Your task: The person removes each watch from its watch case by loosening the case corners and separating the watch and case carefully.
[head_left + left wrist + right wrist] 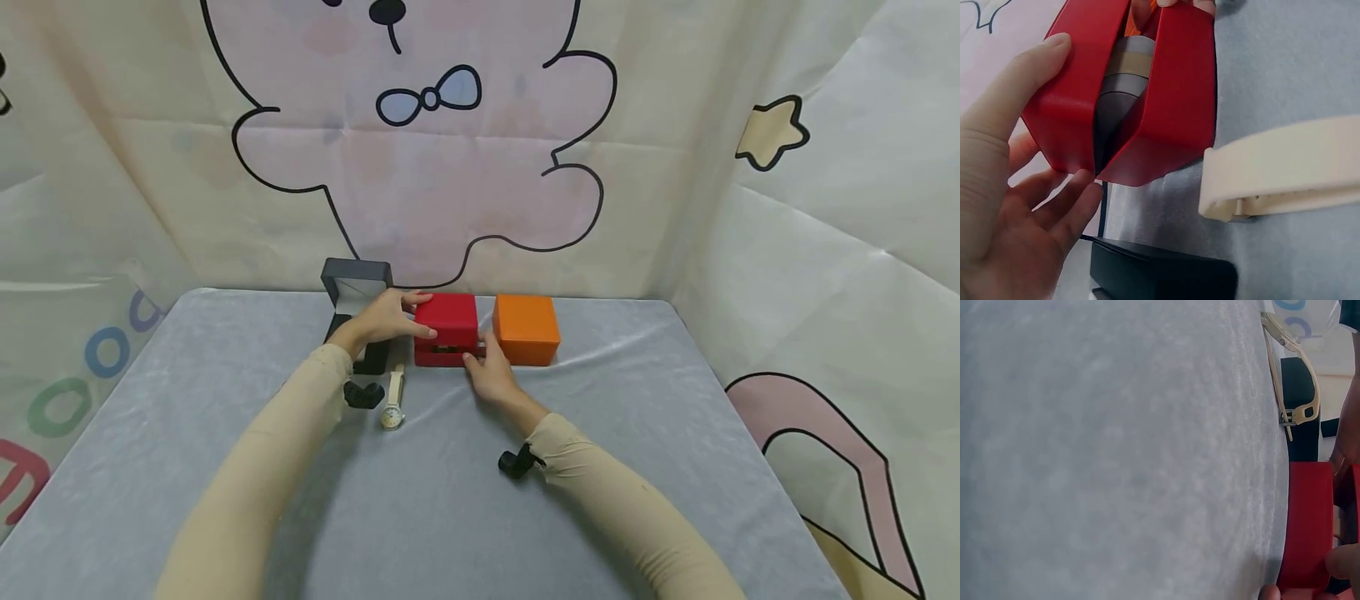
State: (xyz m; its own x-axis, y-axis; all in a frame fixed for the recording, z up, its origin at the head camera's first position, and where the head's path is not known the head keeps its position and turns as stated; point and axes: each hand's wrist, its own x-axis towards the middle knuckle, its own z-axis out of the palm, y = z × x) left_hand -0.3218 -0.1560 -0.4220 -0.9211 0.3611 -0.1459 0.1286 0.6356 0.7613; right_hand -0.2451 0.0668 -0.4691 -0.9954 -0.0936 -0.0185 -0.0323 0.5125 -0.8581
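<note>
Grips are both clamping the red box (447, 310): your left hand (382, 317) is holding the lid (1079, 59) from the left, digits over its face and left end; your right hand (495, 375) is pinching the base (1310, 525) at its right end. Box is sitting directly between the two grips, touching both, so neither hand is nearer.

Key relation, as a judgement: the seam is running left to right, grip to grip, lid above and base below, so the gap between those two parts is what's counting. Box is standing ajar, slit pointing at you; hinge isn't showing. Grey roll (1125, 84) with a tan band is showing inside, its long axis apparently lying along the seam. Box outline is looking near square from the head view, no clear long axis to call.

Outward: orange box (527, 329) is sitting just right of your right grip. Cream watch (393, 400) is lying on the near side of your left grip, dial end toward you. Dark case (356, 269) is standing open left of that grip, partly hidden by your arm. Everything is resting on the grey table (420, 517).
</note>
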